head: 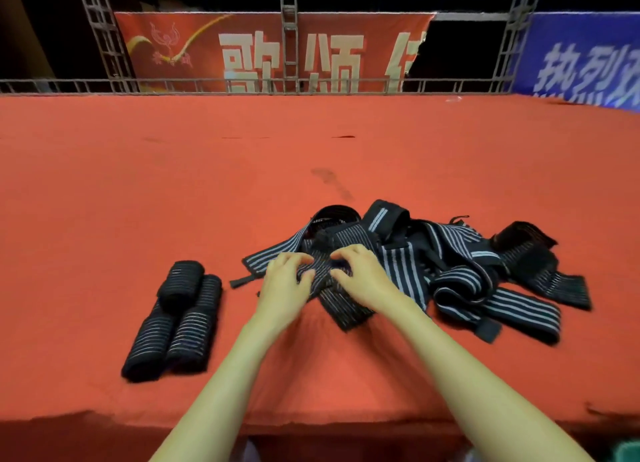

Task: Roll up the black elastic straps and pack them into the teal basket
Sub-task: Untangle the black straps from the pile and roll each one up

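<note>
Counter (138, 184): covered in red cloth; a dark smudge lies on the cloth beyond the straps.
Background: a metal railing (207, 85) runs along the far edge, with a truss column (289, 29) rising behind it; a red banner (242, 53) with large pale characters hangs at centre and a blue banner (581, 63) at far right.
Teal object (628, 451): a sliver at the bottom right corner, below the counter edge; too little shows to identify it.
Rolled straps (173, 323): several tight black rolls with thin pale lines, lying side by side on the left of the counter, one resting on top of the others.
Loose pile (450, 264): unrolled black straps with white lengthwise stripes, tangled and overlapping, centre to right; it partly covers the strap being handled.
Striped strap (343, 306): lies flat at the pile's near left edge, one end pointing toward the person.
Left hand (284, 281): fingers curled down, gripping the striped strap.
Right hand (363, 274): just beside the left, fingers curled, gripping the same strap.
</note>
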Available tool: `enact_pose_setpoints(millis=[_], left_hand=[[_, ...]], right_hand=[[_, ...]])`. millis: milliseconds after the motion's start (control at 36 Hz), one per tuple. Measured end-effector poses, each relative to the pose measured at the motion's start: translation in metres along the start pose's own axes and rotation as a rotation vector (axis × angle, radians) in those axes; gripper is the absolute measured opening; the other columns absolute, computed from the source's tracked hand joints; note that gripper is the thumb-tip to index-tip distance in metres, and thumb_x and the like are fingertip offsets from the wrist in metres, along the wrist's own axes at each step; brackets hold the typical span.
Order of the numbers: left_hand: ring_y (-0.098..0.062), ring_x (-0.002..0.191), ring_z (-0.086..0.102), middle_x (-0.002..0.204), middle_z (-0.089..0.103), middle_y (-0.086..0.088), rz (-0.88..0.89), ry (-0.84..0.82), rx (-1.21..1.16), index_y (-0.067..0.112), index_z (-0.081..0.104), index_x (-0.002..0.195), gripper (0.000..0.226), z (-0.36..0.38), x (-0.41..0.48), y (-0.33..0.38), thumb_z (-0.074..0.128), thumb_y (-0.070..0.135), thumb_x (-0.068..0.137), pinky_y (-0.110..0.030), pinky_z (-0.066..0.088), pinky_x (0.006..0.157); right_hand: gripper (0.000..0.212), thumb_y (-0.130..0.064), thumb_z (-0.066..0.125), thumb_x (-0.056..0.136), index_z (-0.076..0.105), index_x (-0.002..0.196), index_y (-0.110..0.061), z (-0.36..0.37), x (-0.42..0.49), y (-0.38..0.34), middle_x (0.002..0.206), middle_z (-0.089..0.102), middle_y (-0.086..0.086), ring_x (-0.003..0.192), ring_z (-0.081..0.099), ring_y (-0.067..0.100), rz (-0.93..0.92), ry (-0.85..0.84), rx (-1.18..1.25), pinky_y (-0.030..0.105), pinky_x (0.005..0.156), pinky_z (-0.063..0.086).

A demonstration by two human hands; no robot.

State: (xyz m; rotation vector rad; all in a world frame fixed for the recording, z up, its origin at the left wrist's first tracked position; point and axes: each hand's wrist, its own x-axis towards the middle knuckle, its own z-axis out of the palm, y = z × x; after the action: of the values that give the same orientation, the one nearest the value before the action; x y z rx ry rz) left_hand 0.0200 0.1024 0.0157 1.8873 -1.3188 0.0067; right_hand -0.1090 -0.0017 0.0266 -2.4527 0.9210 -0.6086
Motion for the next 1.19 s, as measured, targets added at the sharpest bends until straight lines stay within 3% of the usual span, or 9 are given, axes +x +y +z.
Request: enact_pose_setpoints(millis=[139,278,389,500,639,861,1056,1139,1194], left_hand=[[-0.020,0.122,0.045,0.122,0.055,-0.004,0.023,-0.149,-0.062,0.014,0.061,0.118,0.029,0.047,0.011,0.039,0.060,0.019,0.089,-0.027,0.029,0.105],[-0.023,0.133,0.032,0.138,0.040,-0.005,-0.048,-0.344,0.011,0.017,0.045,0.137,0.047,0.081,0.020,0.058,0.056,0.026,0.092,-0.036,0.030,0.109],[-0.029,0.134,0.026,0.143,0.030,-0.010,-0.165,-0.374,0.092,0.014,0.033,0.143,0.058,0.091,0.027,0.053,0.055,0.024,0.091,-0.039,0.029,0.107],[-0.033,0.133,0.029,0.143,0.030,-0.016,-0.306,-0.345,0.010,0.011,0.028,0.143,0.062,0.095,0.036,0.047,0.057,0.023,0.090,-0.039,0.027,0.109],[-0.034,0.134,0.032,0.145,0.033,-0.018,-0.434,-0.330,-0.074,0.009,0.023,0.146,0.071,0.104,0.050,0.041,0.061,0.026,0.088,-0.042,0.027,0.112],[-0.034,0.135,0.021,0.147,0.016,-0.017,-0.453,-0.191,0.038,0.015,0.024,0.142,0.068,0.121,0.065,0.037,0.063,0.029,0.088,-0.043,0.025,0.112],[-0.030,0.119,0.043,0.117,0.058,-0.010,-0.449,0.000,-0.095,0.013,0.046,0.118,0.032,0.119,0.079,0.027,0.058,0.028,0.092,-0.041,0.033,0.099],[-0.028,0.108,0.050,0.101,0.059,-0.005,-0.367,0.004,-0.107,0.016,0.050,0.105,0.018,0.115,0.074,0.023,0.058,0.024,0.091,-0.042,0.039,0.093],[-0.027,0.106,0.051,0.100,0.056,-0.003,-0.348,0.009,-0.111,0.016,0.049,0.102,0.013,0.113,0.068,0.022,0.057,0.019,0.092,-0.038,0.040,0.088]], right_hand=[[0.043,-0.024,0.059,0.091,0.051,0.133,-0.014,-0.035,-0.020,0.053,0.134,0.045,0.010,0.129,0.035,0.029,0.180,0.046,-0.107,0.037,0.109,0.030],[0.054,-0.024,0.055,0.094,0.034,0.143,-0.013,-0.049,-0.031,0.085,0.142,0.033,0.013,0.133,0.028,0.033,0.324,0.042,-0.143,0.038,0.110,0.026],[0.054,-0.017,0.058,0.092,0.038,0.143,-0.011,-0.039,-0.031,0.091,0.144,0.034,0.012,0.137,0.025,0.029,0.175,0.094,-0.182,0.037,0.114,0.024],[0.056,-0.017,0.063,0.086,0.046,0.139,-0.015,-0.022,-0.019,0.093,0.147,0.035,0.011,0.142,0.021,0.030,-0.060,0.118,-0.322,0.046,0.116,0.022],[0.061,-0.025,0.051,0.096,0.024,0.151,-0.018,-0.003,0.003,0.099,0.161,0.006,0.004,0.148,-0.003,0.022,0.081,-0.098,-0.410,0.041,0.120,0.008],[0.053,-0.017,0.045,0.098,0.030,0.149,-0.015,-0.010,0.015,0.105,0.159,0.016,0.001,0.147,0.012,0.019,0.137,-0.188,-0.209,0.033,0.116,0.018],[0.050,-0.023,0.049,0.097,0.038,0.146,-0.016,-0.015,0.017,0.114,0.158,0.020,-0.002,0.142,0.027,0.018,0.175,-0.182,-0.087,0.029,0.114,0.023],[0.050,-0.019,0.050,0.096,0.038,0.144,-0.014,-0.013,0.013,0.112,0.156,0.024,0.000,0.138,0.032,0.021,0.157,-0.135,-0.077,0.031,0.111,0.029],[0.040,-0.018,0.055,0.092,0.046,0.130,-0.010,-0.012,0.010,0.111,0.139,0.038,0.005,0.122,0.045,0.023,0.162,-0.036,-0.011,0.031,0.098,0.038]])
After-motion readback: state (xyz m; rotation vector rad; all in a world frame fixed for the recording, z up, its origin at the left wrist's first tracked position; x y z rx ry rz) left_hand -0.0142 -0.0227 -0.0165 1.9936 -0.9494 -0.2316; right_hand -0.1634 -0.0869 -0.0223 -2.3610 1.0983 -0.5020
